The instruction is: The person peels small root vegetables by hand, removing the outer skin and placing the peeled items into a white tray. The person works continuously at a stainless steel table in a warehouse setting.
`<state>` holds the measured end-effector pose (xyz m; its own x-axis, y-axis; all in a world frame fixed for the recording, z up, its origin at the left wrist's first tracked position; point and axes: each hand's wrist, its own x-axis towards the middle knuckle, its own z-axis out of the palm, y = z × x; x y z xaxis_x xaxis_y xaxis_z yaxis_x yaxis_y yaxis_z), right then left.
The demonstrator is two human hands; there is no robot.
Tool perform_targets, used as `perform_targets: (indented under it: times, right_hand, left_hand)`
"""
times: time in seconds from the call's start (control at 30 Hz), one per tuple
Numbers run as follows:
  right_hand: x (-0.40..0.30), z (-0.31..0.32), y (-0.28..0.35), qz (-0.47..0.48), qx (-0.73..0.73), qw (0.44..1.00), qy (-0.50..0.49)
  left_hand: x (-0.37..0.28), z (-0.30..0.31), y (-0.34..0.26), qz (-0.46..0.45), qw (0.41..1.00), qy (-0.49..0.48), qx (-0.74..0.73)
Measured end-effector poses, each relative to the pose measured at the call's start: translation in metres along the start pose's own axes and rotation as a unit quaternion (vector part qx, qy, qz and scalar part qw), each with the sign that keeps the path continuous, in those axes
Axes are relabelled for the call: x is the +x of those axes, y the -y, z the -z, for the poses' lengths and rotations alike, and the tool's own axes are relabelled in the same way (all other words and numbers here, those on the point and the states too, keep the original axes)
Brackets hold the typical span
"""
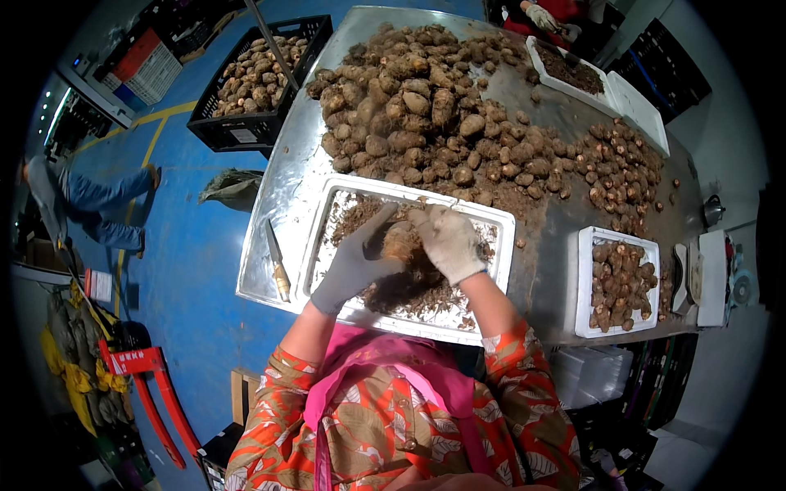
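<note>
My left hand [359, 264], in a grey-white glove, is closed around a hairy brown taro corm [400, 244] with its thumb and fingers spread along the sides. My right hand [450, 238], gloved in cream knit, bends its fingers against the corm's upper right side; whether it pinches anything is hidden. Both are over a white foam tray [508, 245] littered with root fibres and soil [393, 297]. A knife [277, 261] with a wooden handle lies left of the tray on the metal table [264, 233]. Beyond the tray rises a large heap of taro [417, 104].
Trimmed taro [620, 166] lies to the right, near a foam tray of taro [623, 282]. A black crate [245, 132] of taro stands beyond the table's left edge. Gloved hands of a co-worker [543, 17] show at the far side. Another person [98, 190] walks at left, near a red pallet jack [138, 362].
</note>
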<state>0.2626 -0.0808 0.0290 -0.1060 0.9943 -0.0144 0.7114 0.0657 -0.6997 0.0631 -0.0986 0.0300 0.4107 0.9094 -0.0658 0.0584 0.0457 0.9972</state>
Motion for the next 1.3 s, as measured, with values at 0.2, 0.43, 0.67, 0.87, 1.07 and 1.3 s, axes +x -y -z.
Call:
perform_targets:
  times: [0.2, 0.43, 0.67, 0.87, 1.07, 1.3]
  right_hand:
    - [-0.004, -0.001, -0.018, 0.045, 0.264, 0.964, 0.010]
    - [-0.014, -0.043, 0.015, 0.163, 0.494, 0.849, -0.093]
    - [-0.004, -0.038, -0.051, 0.116, 0.679, 0.724, 0.008]
    - [-0.033, -0.037, 0.025, 0.126, 0.540, 0.830, -0.063]
    - [0.001, -0.061, -0.076, -0.021, 0.213, 0.967, -0.137]
    - [-0.021, -0.040, 0.019, 0.155, 0.415, 0.889, -0.116]
  left_hand:
    - [0.004, 0.003, 0.016, -0.031, 0.998, -0.014, -0.048]
    - [0.000, -0.004, 0.000, -0.044, 0.999, -0.020, 0.016]
    - [-0.005, -0.005, 0.025, 0.074, 0.949, 0.008, -0.306]
    - [-0.006, -0.009, 0.027, 0.051, 0.935, 0.062, -0.346]
    - [-0.005, -0.010, 0.053, 0.063, 0.897, 0.006, -0.438]
    - [-0.002, -0.014, 0.067, 0.081, 0.894, 0.008, -0.441]
